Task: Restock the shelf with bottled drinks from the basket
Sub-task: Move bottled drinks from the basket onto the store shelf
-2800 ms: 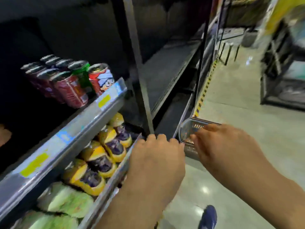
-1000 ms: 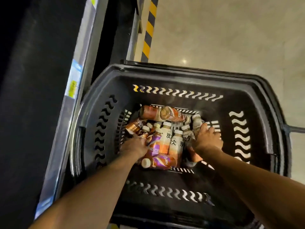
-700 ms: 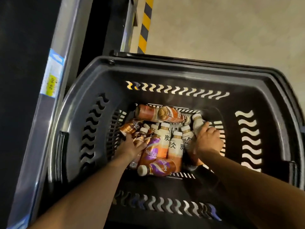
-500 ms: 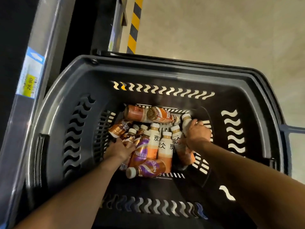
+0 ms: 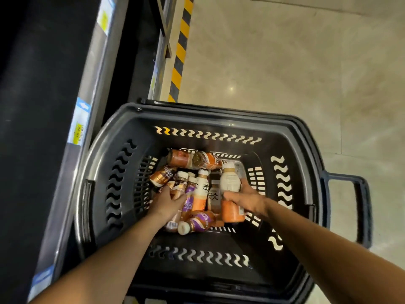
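A black plastic basket [image 5: 122,172] stands on the floor below me, with several bottled coffee and tea drinks heaped at its bottom. My right hand [image 5: 247,199] grips a cream and orange bottle [image 5: 230,183] and holds it slightly above the heap. My left hand [image 5: 167,201] is closed around a brown bottle [image 5: 178,185] at the left of the heap. A purple-labelled bottle [image 5: 198,222] lies on its side nearest me. Two orange bottles [image 5: 192,160] lie across the far end.
The shelf's metal edge [image 5: 92,102] with price tags runs along the left, close to the basket. A yellow and black floor stripe [image 5: 180,49] leads away ahead. The basket's handle [image 5: 361,205] sticks out to the right over beige floor tiles [image 5: 285,62].
I turned from the shelf down to the basket. Both hands reached into the heap; my right hand has closed on the cream and orange bottle and lifted it a little.
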`<state>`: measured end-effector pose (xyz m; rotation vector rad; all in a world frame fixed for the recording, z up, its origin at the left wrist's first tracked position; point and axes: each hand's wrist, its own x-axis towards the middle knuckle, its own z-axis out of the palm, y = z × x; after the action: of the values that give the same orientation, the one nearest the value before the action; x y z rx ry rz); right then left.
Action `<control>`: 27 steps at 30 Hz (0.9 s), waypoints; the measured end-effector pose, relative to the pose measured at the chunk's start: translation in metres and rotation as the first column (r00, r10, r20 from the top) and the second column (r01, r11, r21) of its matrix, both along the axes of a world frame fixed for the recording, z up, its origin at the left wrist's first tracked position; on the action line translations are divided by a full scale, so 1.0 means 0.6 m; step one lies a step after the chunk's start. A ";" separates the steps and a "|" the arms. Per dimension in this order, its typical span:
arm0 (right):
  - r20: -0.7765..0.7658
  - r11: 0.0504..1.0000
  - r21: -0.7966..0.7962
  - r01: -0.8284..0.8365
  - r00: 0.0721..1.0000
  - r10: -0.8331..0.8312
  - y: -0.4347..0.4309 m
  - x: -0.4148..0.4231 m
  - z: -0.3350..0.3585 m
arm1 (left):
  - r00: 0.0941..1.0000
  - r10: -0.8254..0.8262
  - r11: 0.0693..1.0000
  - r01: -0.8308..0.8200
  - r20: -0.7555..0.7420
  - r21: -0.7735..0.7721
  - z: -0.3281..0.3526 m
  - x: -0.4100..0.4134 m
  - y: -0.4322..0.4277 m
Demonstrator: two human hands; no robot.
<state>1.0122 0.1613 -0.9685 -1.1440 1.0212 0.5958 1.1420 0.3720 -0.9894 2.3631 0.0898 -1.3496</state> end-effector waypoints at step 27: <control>0.676 0.900 -0.418 0.124 0.705 0.217 0.136 -0.066 1.338 | 0.803 0.595 0.571 -0.391 0.035 -0.722 1.379 -0.203 0.077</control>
<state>0.9723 0.2430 -0.1657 -1.6302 0.4353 -0.0930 1.0201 0.4179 -0.1618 1.6564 0.1377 -0.5946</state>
